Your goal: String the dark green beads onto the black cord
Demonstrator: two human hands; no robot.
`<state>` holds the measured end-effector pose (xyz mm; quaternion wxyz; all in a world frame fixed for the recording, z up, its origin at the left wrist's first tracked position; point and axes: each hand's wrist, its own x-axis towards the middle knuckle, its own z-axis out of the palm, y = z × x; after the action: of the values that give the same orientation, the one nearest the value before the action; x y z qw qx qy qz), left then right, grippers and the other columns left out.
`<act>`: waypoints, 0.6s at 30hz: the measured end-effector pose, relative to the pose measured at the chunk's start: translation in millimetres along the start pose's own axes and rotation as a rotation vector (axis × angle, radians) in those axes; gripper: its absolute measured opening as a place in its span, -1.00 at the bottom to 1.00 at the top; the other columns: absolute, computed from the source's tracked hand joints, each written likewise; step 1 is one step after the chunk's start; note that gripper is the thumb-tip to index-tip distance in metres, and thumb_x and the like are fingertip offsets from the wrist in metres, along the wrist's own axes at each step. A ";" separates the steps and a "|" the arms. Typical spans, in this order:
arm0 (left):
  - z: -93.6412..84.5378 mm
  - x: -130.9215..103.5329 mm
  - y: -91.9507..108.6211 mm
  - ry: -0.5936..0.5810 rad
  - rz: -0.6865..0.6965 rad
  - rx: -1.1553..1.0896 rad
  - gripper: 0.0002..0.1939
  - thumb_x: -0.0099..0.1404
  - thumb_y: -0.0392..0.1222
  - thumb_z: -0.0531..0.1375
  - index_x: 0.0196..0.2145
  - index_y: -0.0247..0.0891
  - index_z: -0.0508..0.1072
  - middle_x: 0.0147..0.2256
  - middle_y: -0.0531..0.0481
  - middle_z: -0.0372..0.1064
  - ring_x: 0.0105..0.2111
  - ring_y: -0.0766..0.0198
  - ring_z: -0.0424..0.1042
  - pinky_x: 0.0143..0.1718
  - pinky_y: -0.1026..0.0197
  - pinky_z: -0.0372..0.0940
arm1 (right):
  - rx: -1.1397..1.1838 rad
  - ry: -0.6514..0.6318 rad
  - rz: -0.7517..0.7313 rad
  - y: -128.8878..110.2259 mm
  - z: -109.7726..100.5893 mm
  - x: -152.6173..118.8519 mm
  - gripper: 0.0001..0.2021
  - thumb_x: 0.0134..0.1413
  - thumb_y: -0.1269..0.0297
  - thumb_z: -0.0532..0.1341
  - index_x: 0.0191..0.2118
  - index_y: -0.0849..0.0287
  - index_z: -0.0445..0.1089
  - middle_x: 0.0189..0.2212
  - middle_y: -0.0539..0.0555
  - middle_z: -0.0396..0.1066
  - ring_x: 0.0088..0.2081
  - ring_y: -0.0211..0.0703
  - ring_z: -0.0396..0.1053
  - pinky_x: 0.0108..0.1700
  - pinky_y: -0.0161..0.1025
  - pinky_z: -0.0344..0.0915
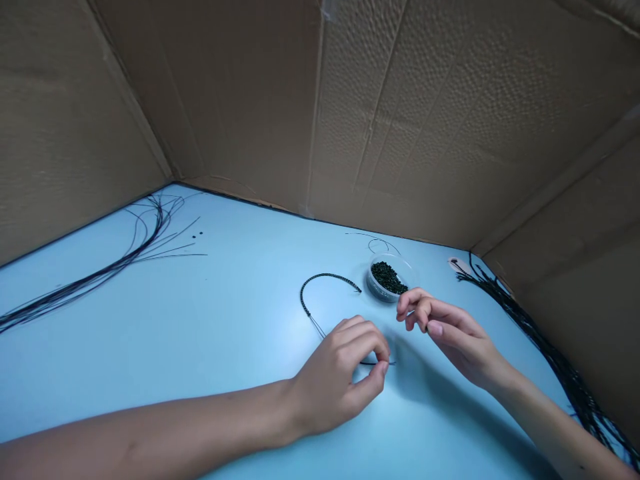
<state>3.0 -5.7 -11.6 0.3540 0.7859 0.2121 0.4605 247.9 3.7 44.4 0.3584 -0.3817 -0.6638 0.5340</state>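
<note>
My left hand is closed in a pinch on a thin black cord, low over the table. The cord's tip pokes out to the right of the fingertips. Beyond that hand, a curved length of small dark beads lies on the table, with bare cord running from it under my fingers. My right hand is raised just in front of a clear round tub of dark green-black beads. Its thumb and index finger pinch a tiny dark bead, mostly hidden; the other fingers are loosely curled.
A bundle of loose black cords lies at the left of the blue table. Two dark specks rest near it. Finished-looking dark strands line the right edge. Cardboard walls enclose the back and sides.
</note>
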 end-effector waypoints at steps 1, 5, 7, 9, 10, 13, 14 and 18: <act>0.0 0.0 -0.2 -0.004 -0.002 0.001 -0.88 0.40 -0.40 0.13 -0.26 -0.22 0.40 -0.26 -0.08 0.51 -0.22 0.16 0.44 -0.11 0.06 0.36 | 0.003 0.001 0.001 0.2 0.1 0.2 -0.74 0.37 0.01 0.24 -0.27 0.07 0.45 0.00 0.17 0.35 0.04 0.09 0.32 0.11 -0.02 0.32; 0.4 -0.4 -1.0 -0.009 -0.003 0.007 -0.88 0.39 -0.40 0.13 -0.27 -0.23 0.40 -0.27 -0.08 0.52 -0.22 0.16 0.44 -0.10 0.07 0.36 | -0.003 0.009 -0.007 3.2 -0.3 -0.1 -0.72 0.36 0.00 0.23 -0.29 0.08 0.45 -0.03 0.19 0.36 0.00 0.10 0.33 0.07 -0.01 0.36; 0.6 -0.5 -1.3 -0.008 -0.003 0.009 -0.88 0.39 -0.40 0.14 -0.27 -0.23 0.39 -0.27 -0.07 0.51 -0.22 0.16 0.44 -0.10 0.08 0.36 | -0.019 0.012 -0.016 3.5 -0.8 -1.2 -0.71 0.38 -0.01 0.21 -0.29 0.08 0.43 -0.04 0.18 0.36 -0.02 0.09 0.34 0.03 -0.03 0.37; 0.6 -0.5 -1.3 -0.010 -0.003 0.010 -0.89 0.39 -0.40 0.14 -0.27 -0.23 0.39 -0.27 -0.07 0.51 -0.23 0.16 0.43 -0.10 0.08 0.35 | -0.092 0.025 -0.035 0.5 -2.8 -1.6 -0.71 0.41 0.00 0.17 -0.28 0.07 0.41 -0.05 0.18 0.37 -0.03 0.08 0.36 0.00 -0.03 0.38; 0.5 -0.5 -1.1 -0.012 -0.003 0.010 -0.89 0.39 -0.40 0.14 -0.27 -0.23 0.39 -0.27 -0.07 0.51 -0.24 0.16 0.43 -0.10 0.08 0.34 | -0.177 0.042 -0.050 -2.3 -4.8 -0.6 -0.72 0.43 0.02 0.16 -0.27 0.07 0.39 -0.05 0.18 0.37 -0.03 0.08 0.36 0.02 -0.03 0.37; 0.0 -0.3 0.0 -0.020 -0.009 0.014 -0.89 0.39 -0.40 0.14 -0.28 -0.23 0.39 -0.27 -0.07 0.51 -0.24 0.16 0.42 -0.11 0.08 0.33 | -0.640 0.149 -0.118 -12.2 -15.7 10.9 -0.79 0.46 0.14 0.14 -0.25 0.07 0.39 -0.02 0.20 0.37 0.02 0.10 0.36 0.13 0.02 0.30; -0.1 -0.2 0.5 -0.022 -0.013 0.017 -0.89 0.39 -0.40 0.14 -0.28 -0.23 0.39 -0.27 -0.07 0.51 -0.24 0.16 0.42 -0.11 0.08 0.33 | -0.811 0.185 -0.139 -14.8 -20.8 18.3 -0.82 0.44 0.18 0.16 -0.24 0.07 0.40 0.00 0.21 0.36 0.04 0.12 0.36 0.16 0.04 0.28; -0.2 -0.4 1.4 -0.026 -0.018 0.031 -0.88 0.39 -0.40 0.13 -0.27 -0.23 0.38 -0.27 -0.06 0.51 -0.24 0.17 0.41 -0.11 0.09 0.33 | -1.119 0.189 -0.083 -20.2 -43.4 60.2 -0.84 0.39 0.25 0.16 -0.17 0.12 0.49 0.10 0.22 0.35 0.07 0.08 0.41 0.13 -0.06 0.35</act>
<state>2.6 -6.8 -10.7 0.3487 0.7951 0.2218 0.4439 256.6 73.4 75.8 0.1801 -0.5330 -0.8252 0.0499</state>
